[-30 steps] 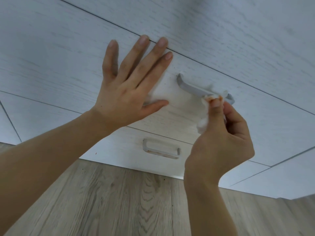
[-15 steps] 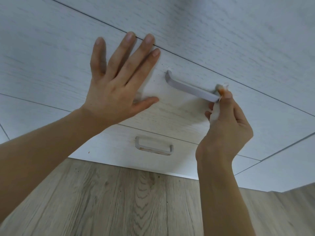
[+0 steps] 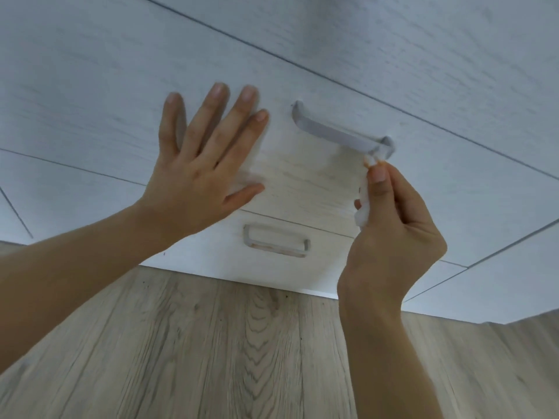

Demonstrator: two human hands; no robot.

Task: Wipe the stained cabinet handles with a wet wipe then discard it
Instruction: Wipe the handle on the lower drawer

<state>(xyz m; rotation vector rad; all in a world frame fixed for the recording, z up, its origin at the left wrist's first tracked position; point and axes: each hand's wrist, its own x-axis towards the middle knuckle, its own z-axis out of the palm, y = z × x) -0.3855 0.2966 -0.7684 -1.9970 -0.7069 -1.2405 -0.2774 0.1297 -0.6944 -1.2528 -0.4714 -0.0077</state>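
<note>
A grey bar handle (image 3: 335, 133) runs across a white wood-grain drawer front (image 3: 302, 179). My right hand (image 3: 393, 225) pinches a bunched white wet wipe (image 3: 363, 214), whose orange-stained tip touches the handle's right end. My left hand (image 3: 202, 170) lies flat on the drawer front, fingers spread, just left of the handle. On the drawer below sits a second handle (image 3: 276, 244) with a reddish smear along its lower bar.
White cabinet panels (image 3: 423, 55) fill the view above and to both sides, split by thin dark seams. Light wood-plank floor (image 3: 242, 358) lies under the cabinet's bottom edge.
My right hand slid the wipe along the upper handle to its right end and now sits just below that end. My left hand stayed pressed on the drawer front.
</note>
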